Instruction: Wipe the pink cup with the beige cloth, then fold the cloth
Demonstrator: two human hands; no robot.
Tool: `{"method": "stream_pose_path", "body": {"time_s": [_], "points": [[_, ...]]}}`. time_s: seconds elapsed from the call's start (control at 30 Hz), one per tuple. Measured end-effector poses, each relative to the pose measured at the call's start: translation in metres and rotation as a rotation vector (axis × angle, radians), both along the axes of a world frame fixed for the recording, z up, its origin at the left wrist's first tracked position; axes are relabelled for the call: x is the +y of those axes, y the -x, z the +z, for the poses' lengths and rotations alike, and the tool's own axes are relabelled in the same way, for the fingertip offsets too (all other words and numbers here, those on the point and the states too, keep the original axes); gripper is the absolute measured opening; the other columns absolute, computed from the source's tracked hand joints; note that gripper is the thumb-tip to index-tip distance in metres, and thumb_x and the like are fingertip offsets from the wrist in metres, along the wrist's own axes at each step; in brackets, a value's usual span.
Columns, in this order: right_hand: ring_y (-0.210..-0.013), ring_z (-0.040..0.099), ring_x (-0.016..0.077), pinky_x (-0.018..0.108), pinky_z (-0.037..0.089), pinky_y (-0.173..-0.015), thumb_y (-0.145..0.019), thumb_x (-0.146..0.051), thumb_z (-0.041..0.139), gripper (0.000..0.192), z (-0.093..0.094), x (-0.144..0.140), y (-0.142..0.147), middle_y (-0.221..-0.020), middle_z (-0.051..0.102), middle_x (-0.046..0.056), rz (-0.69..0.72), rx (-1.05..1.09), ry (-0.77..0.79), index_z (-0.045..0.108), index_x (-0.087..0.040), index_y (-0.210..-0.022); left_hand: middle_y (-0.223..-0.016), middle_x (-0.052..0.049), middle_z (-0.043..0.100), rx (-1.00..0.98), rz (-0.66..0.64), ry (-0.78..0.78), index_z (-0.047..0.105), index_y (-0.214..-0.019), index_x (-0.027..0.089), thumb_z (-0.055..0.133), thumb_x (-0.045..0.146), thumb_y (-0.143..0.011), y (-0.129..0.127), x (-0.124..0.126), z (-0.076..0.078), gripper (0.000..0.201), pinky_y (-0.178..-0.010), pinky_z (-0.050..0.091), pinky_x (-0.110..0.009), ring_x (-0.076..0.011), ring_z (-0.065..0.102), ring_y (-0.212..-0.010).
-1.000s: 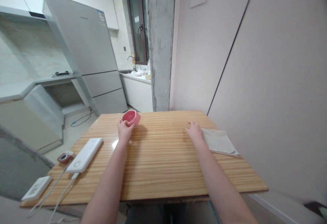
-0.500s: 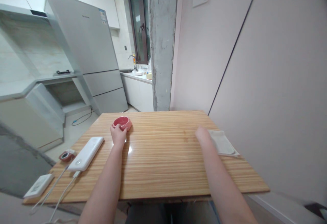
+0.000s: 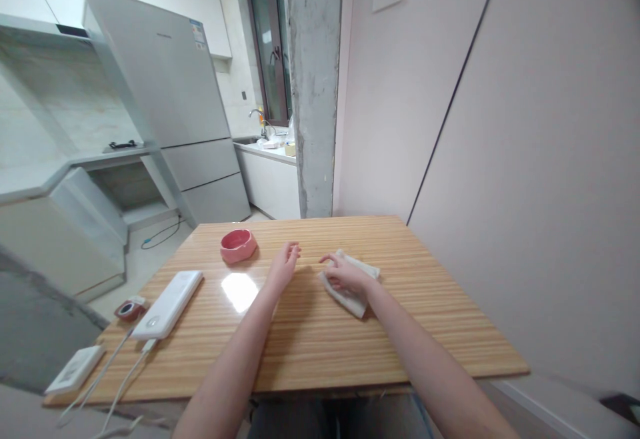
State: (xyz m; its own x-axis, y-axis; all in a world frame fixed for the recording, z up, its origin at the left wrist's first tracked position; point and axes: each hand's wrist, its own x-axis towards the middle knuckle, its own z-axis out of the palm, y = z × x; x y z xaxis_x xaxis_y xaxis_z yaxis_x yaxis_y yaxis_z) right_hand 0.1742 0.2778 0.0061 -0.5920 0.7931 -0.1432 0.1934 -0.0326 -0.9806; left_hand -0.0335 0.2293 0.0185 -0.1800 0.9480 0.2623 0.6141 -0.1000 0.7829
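A small pink bowl stands upright on the wooden table, towards the far left. My left hand hovers open over the table's middle, to the right of the bowl and apart from it. My right hand lies on a folded beige cloth near the table's centre, its fingers curled over the cloth's top. The two hands are close together, a short gap between them.
A white power bank with cables lies at the table's left, beside a small red round object and a white device at the near-left corner. A wall runs along the table's right; a concrete pillar and a fridge stand beyond.
My left hand set the bowl down at the far left and moved right, to the middle. My right hand dragged the cloth from the right edge to the centre.
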Motion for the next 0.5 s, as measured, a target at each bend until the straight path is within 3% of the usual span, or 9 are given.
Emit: {"method": "stream_pose_path", "body": {"time_s": [0.03,0.1,0.17,0.27,0.37,0.5], "points": [[-0.047,0.044,0.0089,0.022,0.04,-0.052,-0.073,-0.027,0.06,0.028,0.003,-0.002,0.004,-0.055,0.044,-0.01,0.049,0.155,0.109,0.05,-0.024,-0.098,-0.111,-0.013,0.065,0.041,-0.001,0.001,0.054,-0.114,0.016,0.032,0.035,-0.093,-0.013,-0.002,-0.001,0.036,-0.092,0.047,-0.036,-0.0204,0.062,-0.102],[-0.045,0.04,0.007,0.019,0.035,-0.047,-0.072,-0.033,0.062,0.025,0.008,0.002,0.002,-0.055,0.04,-0.011,-0.004,0.403,0.231,0.045,-0.024,-0.088,-0.118,-0.014,0.062,0.192,0.003,-0.052,0.055,-0.117,0.016,0.036,0.032,-0.092,-0.036,-0.01,0.0,0.035,-0.099,0.041,-0.038,-0.0222,0.056,-0.113],[-0.042,0.034,0.0056,0.016,0.027,-0.041,-0.07,-0.032,0.062,0.026,0.011,0.014,-0.006,-0.052,0.033,-0.012,-0.215,0.559,0.246,0.039,-0.024,-0.077,-0.128,-0.014,0.057,0.328,-0.111,-0.066,0.053,-0.124,0.017,0.038,0.03,-0.091,-0.055,-0.022,-0.001,0.038,-0.105,0.036,-0.039,-0.023,0.049,-0.123],[-0.039,0.027,0.0048,0.015,0.02,-0.037,-0.069,-0.03,0.06,0.03,0.007,0.031,-0.017,-0.048,0.027,-0.012,-0.473,0.613,0.226,0.031,-0.023,-0.068,-0.146,-0.012,0.041,0.505,-0.305,0.029,0.044,-0.136,0.023,0.044,0.035,-0.09,-0.071,-0.039,-0.009,0.048,-0.112,0.024,-0.047,-0.0276,0.033,-0.137],[-0.038,0.028,0.0042,0.015,0.021,-0.037,-0.067,-0.03,0.061,0.025,-0.003,0.038,-0.017,-0.048,0.033,-0.012,-0.506,0.564,0.227,0.036,-0.023,-0.069,-0.151,-0.013,0.031,0.67,-0.291,0.137,0.04,-0.14,0.023,0.045,0.041,-0.089,-0.06,-0.049,-0.019,0.054,-0.113,0.017,-0.053,-0.0318,0.024,-0.14],[-0.039,0.033,0.0041,0.015,0.023,-0.038,-0.063,-0.029,0.063,0.021,-0.014,0.036,-0.007,-0.048,0.04,-0.012,-0.486,0.471,0.226,0.046,-0.022,-0.072,-0.152,-0.015,0.029,0.793,-0.222,0.201,0.04,-0.14,0.022,0.047,0.043,-0.088,-0.013,-0.055,-0.014,0.056,-0.113,0.02,-0.051,-0.0312,0.024,-0.14]]}}
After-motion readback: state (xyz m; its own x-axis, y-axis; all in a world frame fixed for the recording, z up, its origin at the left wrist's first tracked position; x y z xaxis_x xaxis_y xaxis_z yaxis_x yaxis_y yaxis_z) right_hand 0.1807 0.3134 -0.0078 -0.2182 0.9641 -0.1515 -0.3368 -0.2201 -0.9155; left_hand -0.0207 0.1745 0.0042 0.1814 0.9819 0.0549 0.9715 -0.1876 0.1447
